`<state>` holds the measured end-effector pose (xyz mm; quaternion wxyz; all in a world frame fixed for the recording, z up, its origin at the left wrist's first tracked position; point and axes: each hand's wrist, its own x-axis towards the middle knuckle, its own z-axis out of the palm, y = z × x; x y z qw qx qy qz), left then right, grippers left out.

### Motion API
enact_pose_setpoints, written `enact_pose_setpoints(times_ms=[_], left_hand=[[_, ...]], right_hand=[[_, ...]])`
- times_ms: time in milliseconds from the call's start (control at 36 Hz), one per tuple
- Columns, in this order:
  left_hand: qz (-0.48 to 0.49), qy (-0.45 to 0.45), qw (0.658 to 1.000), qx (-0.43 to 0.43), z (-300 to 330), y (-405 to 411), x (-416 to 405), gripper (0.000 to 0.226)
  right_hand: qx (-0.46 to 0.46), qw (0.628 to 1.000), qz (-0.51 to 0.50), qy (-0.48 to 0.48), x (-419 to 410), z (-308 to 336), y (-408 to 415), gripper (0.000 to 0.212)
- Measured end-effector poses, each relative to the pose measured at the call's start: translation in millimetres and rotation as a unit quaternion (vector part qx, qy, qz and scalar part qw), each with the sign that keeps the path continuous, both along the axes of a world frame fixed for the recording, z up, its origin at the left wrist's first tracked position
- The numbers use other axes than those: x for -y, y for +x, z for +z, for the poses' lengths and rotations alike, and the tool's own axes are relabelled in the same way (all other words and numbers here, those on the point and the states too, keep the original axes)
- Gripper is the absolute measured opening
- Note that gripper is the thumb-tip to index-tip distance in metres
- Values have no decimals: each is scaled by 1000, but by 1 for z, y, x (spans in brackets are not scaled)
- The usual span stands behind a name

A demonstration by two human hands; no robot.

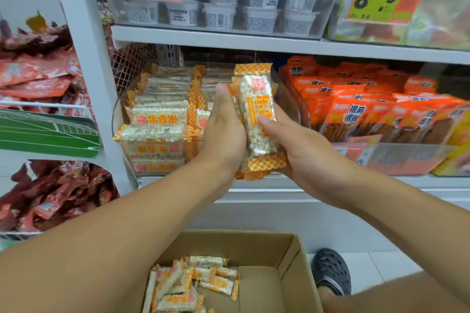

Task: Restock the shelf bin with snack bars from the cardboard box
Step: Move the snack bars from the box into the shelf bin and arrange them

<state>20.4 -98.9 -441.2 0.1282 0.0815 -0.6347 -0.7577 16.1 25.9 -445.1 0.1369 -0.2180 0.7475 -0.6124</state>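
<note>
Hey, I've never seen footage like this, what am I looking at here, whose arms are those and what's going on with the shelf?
There is no machine here. This single picture comes from a camera worn on a person's head, looking forward and down, so the two bare arms are the wearer's own. The left hand and right hand together hold a stack of snack bars in orange-checked wrappers, upright in front of the clear shelf bin, which already holds rows of the same bars. Below, on the floor, an open cardboard box has more loose bars. Orange packets fill the neighbouring bin, and a dark shoe shows beside the box.
</note>
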Motion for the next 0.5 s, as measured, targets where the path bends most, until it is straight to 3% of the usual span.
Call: enact_pose_setpoints(times_ms=[139, 250, 500], left_hand=[[-39, 65, 997, 10, 3, 6, -5, 55], [-49, 48, 997, 34, 2, 7, -1, 53], [8, -4, 999, 41, -1, -4, 10, 66]], right_hand=[[68, 992, -9, -106, 3, 5, 11, 47], [153, 973, -8, -176, 7, -2, 14, 60], [117, 985, -2, -130, 9, 3, 16, 45]])
